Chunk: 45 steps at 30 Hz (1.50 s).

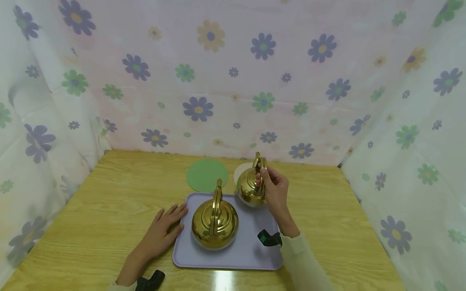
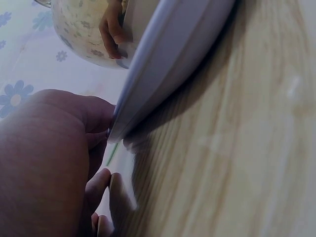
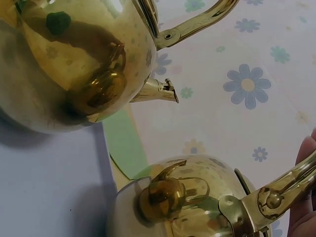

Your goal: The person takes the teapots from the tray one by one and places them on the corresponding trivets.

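A golden kettle stands on the left half of a lilac tray, its handle upright. Over the tray's far right corner is a second, smaller-looking golden kettle. My right hand grips that kettle by its raised handle; the right wrist view shows its handle with fingers round it. Whether its base touches anything is unclear. My left hand lies beside the tray with fingers extended, touching its left edge. In the left wrist view the left hand meets the tray's rim.
Behind the tray, a green round mat lies on the wood-grain table. A beige round mat is partly hidden behind the held kettle. Flower-printed cloth hangs at the back and both sides.
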{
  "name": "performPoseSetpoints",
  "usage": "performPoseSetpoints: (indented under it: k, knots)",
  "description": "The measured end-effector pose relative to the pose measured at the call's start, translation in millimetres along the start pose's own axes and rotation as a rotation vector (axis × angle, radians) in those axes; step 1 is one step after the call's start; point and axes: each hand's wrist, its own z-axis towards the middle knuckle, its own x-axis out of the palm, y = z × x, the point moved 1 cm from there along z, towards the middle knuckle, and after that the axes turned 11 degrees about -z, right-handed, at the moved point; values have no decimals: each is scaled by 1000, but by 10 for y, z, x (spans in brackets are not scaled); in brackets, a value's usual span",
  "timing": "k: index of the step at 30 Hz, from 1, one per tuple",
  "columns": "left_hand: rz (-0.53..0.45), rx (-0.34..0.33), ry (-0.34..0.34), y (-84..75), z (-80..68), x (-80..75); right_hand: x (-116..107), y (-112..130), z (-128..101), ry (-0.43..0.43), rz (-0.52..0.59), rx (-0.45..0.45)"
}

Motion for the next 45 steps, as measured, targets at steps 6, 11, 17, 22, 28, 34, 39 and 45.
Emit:
performPoseSetpoints:
  k: [6, 11, 17, 22, 28, 34, 39, 45]
  knots:
    - [0, 0, 2, 7, -1, 5, 12, -10, 59, -7, -8, -11]
    - [3, 1, -2, 5, -19, 12, 8, -19, 90, -7, -3, -8]
    - [0, -17, 6, 18, -36, 21, -8, -35, 144, -2, 7, 15]
    - [-2, -25, 15, 22, -32, 22, -16, -43, 182, -4, -2, 20]
    - [-4, -7, 2, 2, -12, 15, -21, -46, 223, -7, -21, 15]
    - [-10, -9, -5, -5, -12, 16, -23, -34, 261, -12, -29, 8]
    - [-13, -14, 1, 0, -9, 12, -22, -38, 299, -8, -19, -6]
    - [1, -11, 5, 3, -1, -8, 15, -39, 352, -12, -10, 1]
